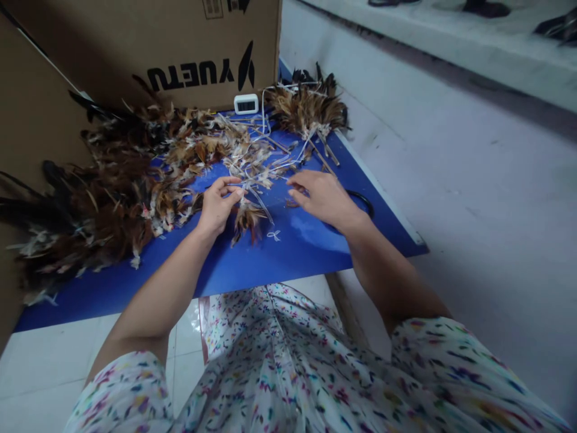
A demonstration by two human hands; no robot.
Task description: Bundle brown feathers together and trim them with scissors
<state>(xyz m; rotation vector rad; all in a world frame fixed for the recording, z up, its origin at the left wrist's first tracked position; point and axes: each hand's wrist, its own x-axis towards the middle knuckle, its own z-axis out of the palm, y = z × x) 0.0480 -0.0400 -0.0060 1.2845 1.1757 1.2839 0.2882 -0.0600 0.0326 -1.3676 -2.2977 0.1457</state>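
Observation:
My left hand (219,201) is closed in a pinch at the pale top of a small feather bundle (247,219). Brown and dark feathers of that bundle hang down toward the table. My right hand (322,195) is a little to the right, its thumb and fingers pinched together on what looks like the end of a thin white string (277,177). A loose pale strip (265,207) slants down beside the bundle. On the blue tabletop (274,264) below lies a small looped piece of white string (273,235).
Many feather bundles (117,192) cover the table's left side. A feather duster-like bunch with sticks (311,108) lies at the back right. A small white digital clock (246,104) stands before a cardboard box (180,42). A white wall (433,156) borders the right side.

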